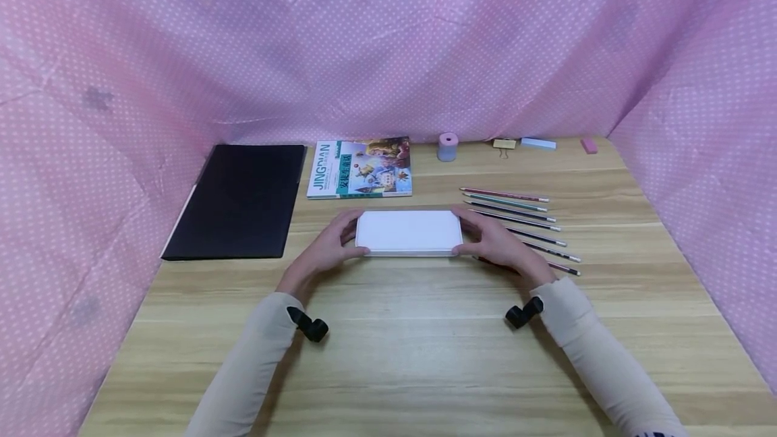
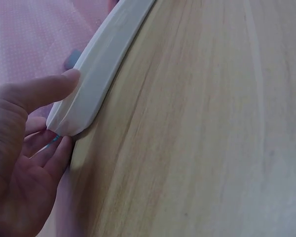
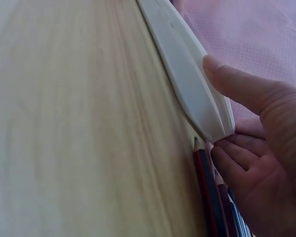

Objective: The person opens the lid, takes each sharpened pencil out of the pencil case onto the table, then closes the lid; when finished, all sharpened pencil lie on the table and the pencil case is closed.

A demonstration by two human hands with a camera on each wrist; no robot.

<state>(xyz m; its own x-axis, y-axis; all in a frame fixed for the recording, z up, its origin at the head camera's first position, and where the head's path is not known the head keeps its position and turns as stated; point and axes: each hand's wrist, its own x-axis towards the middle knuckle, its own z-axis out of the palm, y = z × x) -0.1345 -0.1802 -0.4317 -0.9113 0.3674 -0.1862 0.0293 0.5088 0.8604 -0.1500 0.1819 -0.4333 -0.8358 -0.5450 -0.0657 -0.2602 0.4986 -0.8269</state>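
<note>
A flat white rectangular box [image 1: 409, 231] lies in the middle of the wooden table, its long side facing me. At its left end my left hand [image 1: 328, 245] grips it, thumb at the near edge and fingers around the end. My right hand [image 1: 496, 243] holds the other end the same way. In the left wrist view, the thumb presses the box's pale side [image 2: 101, 71] and the fingertips touch its lower corner. Several pencils [image 1: 516, 216] lie fanned out by my right hand, partly hidden beneath it. One dark striped pencil [image 3: 207, 190] points at the box's corner.
Behind the box lies a picture book [image 1: 370, 170]; a black folder [image 1: 237, 201] is at the left. Along the back stand or lie a pink-and-blue cylinder [image 1: 447, 147], a binder clip [image 1: 504, 145], a light blue block [image 1: 538, 143] and a pink eraser [image 1: 589, 146]. Pink dotted cloth [image 1: 388, 46] encloses the table.
</note>
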